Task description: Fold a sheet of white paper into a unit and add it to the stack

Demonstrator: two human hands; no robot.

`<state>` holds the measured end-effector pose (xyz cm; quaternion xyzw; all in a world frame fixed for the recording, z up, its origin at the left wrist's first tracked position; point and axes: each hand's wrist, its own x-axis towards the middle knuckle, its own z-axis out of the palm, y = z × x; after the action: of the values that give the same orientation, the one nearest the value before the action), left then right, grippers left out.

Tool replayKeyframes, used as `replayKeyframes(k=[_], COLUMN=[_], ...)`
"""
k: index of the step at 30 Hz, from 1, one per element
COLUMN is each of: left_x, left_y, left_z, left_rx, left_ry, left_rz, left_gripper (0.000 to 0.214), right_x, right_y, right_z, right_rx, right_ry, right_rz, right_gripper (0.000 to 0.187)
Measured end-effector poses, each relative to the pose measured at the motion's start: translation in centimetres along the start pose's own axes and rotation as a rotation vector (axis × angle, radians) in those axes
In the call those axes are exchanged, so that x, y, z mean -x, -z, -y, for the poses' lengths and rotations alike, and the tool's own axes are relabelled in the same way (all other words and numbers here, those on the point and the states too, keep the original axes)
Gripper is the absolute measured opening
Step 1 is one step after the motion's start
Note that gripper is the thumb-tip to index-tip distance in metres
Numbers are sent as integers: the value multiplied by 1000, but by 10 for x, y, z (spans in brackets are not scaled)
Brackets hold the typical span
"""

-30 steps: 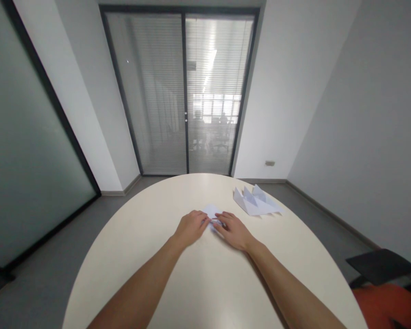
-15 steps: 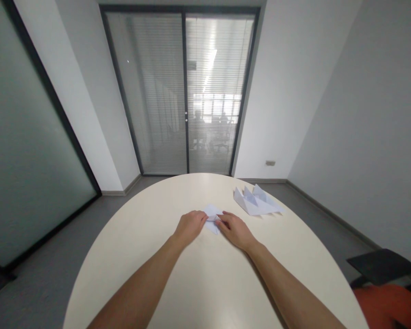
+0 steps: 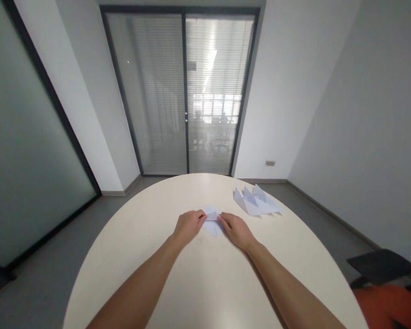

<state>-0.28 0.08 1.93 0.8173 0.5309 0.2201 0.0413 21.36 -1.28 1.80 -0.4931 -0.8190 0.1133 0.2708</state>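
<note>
A small folded sheet of white paper (image 3: 213,224) lies on the round cream table (image 3: 198,283), with crease lines across it and a pointed corner toward me. My left hand (image 3: 189,226) pinches its left edge between thumb and fingers. On the right edge, my right hand (image 3: 236,230) grips the paper the same way. The fingers cover both side corners of the sheet. Beyond my right hand, several folded white paper boats (image 3: 258,203) stand close together near the table's far right edge.
An orange chair (image 3: 387,304) with a black part (image 3: 382,266) stands at the lower right beside the table. Past the far table edge are a glass door with blinds (image 3: 188,96) and white walls. A frosted glass panel (image 3: 30,151) is on the left.
My right hand has shifted slightly right, toward the paper's edge, and its fingers have drawn together. More of the paper's middle and near corner now shows. The left hand has hardly moved.
</note>
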Motion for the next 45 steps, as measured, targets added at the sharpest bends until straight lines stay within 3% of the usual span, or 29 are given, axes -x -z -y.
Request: replayKeyframes(k=[14, 28, 40, 45], left_x=[0, 2, -1, -2], left_y=[-1, -3, -8, -9], left_z=[0, 3, 8, 12], left_rx=[15, 84, 190, 351], left_ry=[19, 14, 33, 81], left_rz=[-17, -66, -253, -339], left_gripper=[34, 21, 17, 17], right_x=[0, 0, -1, -1], right_y=[-2, -3, 2, 0], right_z=[-2, -5, 2, 1], right_rx=[21, -4, -93, -140], right_ry=[-27, -61, -228, -183], right_rz=[-18, -33, -156, -222], right_gripper=[32, 29, 32, 32])
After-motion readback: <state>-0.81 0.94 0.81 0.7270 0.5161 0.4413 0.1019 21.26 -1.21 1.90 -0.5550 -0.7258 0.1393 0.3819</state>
